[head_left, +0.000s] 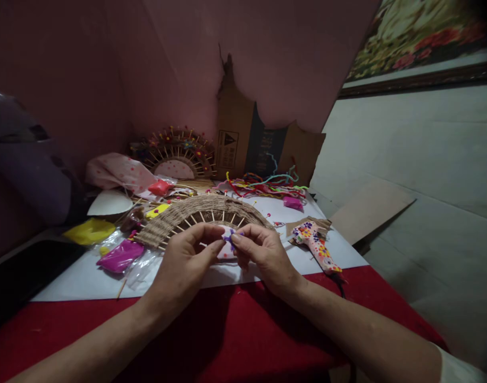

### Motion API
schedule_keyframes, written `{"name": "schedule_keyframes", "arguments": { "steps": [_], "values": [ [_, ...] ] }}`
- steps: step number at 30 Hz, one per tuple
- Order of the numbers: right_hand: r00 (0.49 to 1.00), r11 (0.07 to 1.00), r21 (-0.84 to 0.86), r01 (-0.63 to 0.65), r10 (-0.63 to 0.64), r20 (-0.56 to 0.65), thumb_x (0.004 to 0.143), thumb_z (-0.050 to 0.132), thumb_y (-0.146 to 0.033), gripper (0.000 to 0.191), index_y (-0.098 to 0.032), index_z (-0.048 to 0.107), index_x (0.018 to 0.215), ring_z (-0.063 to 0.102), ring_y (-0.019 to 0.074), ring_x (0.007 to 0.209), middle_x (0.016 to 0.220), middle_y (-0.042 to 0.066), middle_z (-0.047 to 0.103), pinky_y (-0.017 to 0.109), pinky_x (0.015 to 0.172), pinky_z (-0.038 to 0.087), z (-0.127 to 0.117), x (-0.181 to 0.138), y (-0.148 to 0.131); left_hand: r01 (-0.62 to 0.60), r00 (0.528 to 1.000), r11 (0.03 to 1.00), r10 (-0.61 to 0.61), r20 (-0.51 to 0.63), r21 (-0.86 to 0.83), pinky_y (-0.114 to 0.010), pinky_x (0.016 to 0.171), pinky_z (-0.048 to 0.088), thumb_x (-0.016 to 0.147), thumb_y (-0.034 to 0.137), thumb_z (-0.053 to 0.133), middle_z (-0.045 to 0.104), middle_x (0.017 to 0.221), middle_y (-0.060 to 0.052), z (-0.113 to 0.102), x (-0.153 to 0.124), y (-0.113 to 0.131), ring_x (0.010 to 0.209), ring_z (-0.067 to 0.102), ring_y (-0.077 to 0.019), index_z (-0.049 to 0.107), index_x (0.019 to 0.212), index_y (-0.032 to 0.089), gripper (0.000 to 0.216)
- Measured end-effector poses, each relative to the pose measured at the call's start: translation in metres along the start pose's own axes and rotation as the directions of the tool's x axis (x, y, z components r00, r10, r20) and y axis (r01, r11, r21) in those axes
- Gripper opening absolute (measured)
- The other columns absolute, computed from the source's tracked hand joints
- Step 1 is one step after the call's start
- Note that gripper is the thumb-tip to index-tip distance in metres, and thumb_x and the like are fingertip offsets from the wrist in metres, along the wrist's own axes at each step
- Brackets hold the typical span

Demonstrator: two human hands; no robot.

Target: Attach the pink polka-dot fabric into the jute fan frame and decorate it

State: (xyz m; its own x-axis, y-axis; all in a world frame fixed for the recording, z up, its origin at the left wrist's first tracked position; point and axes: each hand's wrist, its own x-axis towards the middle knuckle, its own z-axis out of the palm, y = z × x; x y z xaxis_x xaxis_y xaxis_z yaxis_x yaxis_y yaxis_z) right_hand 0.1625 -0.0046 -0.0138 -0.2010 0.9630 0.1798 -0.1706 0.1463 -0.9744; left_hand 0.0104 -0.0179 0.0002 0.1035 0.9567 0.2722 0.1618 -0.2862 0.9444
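Observation:
My left hand (190, 260) and my right hand (263, 255) meet over the table, fingertips pinched together on a small purple lump of clay (229, 238). Just behind them lies a half-round woven piece of twine and wooden sticks (199, 215) on a white sheet (87, 279). Both thumbs and forefingers are closed on the purple lump; the other fingers curl inward.
Bags of magenta clay (119, 255), yellow clay (90, 230) and red clay (159, 187) lie at the left. A flower-patterned glue gun (316, 246) lies at the right. Coloured pipe cleaners (267, 183), a finished stick fan (177, 151) and cardboard (263, 146) stand behind. The tabletop is a red cloth (227, 330).

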Motion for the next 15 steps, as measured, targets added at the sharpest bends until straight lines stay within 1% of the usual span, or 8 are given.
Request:
{"name": "schedule_keyframes", "arguments": {
  "steps": [2, 3, 5, 7, 9, 11, 15],
  "values": [
    [1.0, 1.0, -0.001, -0.007, 0.007, 0.007, 0.074, 0.065, -0.034, 0.021, -0.015, 0.056, 0.069, 0.042, 0.0043, 0.038, 0.052, -0.005, 0.055, 0.018, 0.038, 0.034, 0.0005, -0.0006, 0.0004, -0.124, 0.992, 0.985, 0.122, 0.022, 0.117, -0.025, 0.062, 0.048, 0.078, 0.022, 0.059, 0.069, 0.083, -0.004, 0.001, -0.0011, -0.0014, 0.07, 0.062, -0.0149, 0.065, 0.088, 0.017, 0.014],
    [1.0, 1.0, 0.005, -0.014, 0.014, 0.01, 0.074, 0.065, -0.034, 0.022, -0.015, 0.056, 0.069, 0.042, 0.0042, 0.037, 0.052, -0.005, 0.054, 0.018, 0.037, 0.034, 0.0008, -0.0011, 0.0002, -0.206, 0.978, 0.961, 0.204, 0.034, 0.186, -0.025, 0.064, 0.048, 0.079, 0.02, 0.058, 0.07, 0.085, -0.004, 0.0014, -0.0016, -0.0019, 0.072, 0.063, -0.0151, 0.066, 0.087, 0.017, 0.012],
    [0.999, 0.998, 0.033, -0.044, 0.043, 0.021, 0.073, 0.066, -0.034, 0.022, -0.015, 0.056, 0.068, 0.041, 0.0038, 0.036, 0.051, -0.006, 0.054, 0.017, 0.036, 0.034, 0.0013, -0.0021, -0.0006, -0.357, 0.932, 0.879, 0.358, 0.056, 0.317, -0.025, 0.067, 0.048, 0.079, 0.016, 0.055, 0.07, 0.084, -0.004, 0.0014, -0.0022, -0.0028, 0.073, 0.064, -0.015, 0.066, 0.083, 0.018, 0.011],
    [0.996, 0.994, 0.076, -0.081, 0.079, 0.037, 0.072, 0.066, -0.034, 0.022, -0.016, 0.055, 0.067, 0.04, 0.0035, 0.036, 0.05, -0.006, 0.054, 0.017, 0.035, 0.035, 0.0016, -0.0027, -0.0018, -0.437, 0.892, 0.801, 0.446, 0.079, 0.409, -0.026, 0.069, 0.048, 0.08, 0.015, 0.054, 0.071, 0.082, -0.004, 0.0004, -0.0023, -0.0034, 0.075, 0.064, -0.0153, 0.065, 0.081, 0.018, 0.012],
    [0.993, 0.987, 0.121, -0.107, 0.101, 0.054, 0.071, 0.067, -0.033, 0.022, -0.015, 0.055, 0.066, 0.04, 0.0032, 0.035, 0.05, -0.006, 0.054, 0.016, 0.035, 0.036, 0.0016, -0.0029, -0.003, -0.464, 0.874, 0.758, 0.477, 0.095, 0.458, -0.026, 0.07, 0.048, 0.081, 0.016, 0.053, 0.072, 0.083, -0.004, -0.0011, -0.0018, -0.0036, 0.077, 0.065, -0.0157, 0.065, 0.081, 0.019, 0.013],
    [0.992, 0.982, 0.149, -0.119, 0.11, 0.066, 0.071, 0.067, -0.033, 0.022, -0.015, 0.055, 0.065, 0.04, 0.003, 0.035, 0.05, -0.006, 0.054, 0.016, 0.034, 0.035, 0.0012, -0.0031, -0.0038, -0.468, 0.871, 0.741, 0.479, 0.109, 0.482, -0.025, 0.07, 0.049, 0.081, 0.016, 0.053, 0.072, 0.085, -0.004, -0.0022, -0.0013, -0.0032, 0.077, 0.065, -0.0157, 0.066, 0.081, 0.02, 0.013],
    [0.988, 0.971, 0.189, -0.146, 0.132, 0.084, 0.071, 0.067, -0.031, 0.021, -0.016, 0.055, 0.065, 0.039, 0.0027, 0.036, 0.051, -0.006, 0.054, 0.016, 0.034, 0.035, 0.001, -0.0044, -0.0048, -0.457, 0.88, 0.734, 0.457, 0.132, 0.502, -0.024, 0.063, 0.048, 0.081, 0.015, 0.052, 0.072, 0.075, -0.002, -0.0029, -0.0014, -0.0016, 0.065, 0.065, -0.0137, 0.067, 0.078, 0.02, 0.016]
  ]
}}
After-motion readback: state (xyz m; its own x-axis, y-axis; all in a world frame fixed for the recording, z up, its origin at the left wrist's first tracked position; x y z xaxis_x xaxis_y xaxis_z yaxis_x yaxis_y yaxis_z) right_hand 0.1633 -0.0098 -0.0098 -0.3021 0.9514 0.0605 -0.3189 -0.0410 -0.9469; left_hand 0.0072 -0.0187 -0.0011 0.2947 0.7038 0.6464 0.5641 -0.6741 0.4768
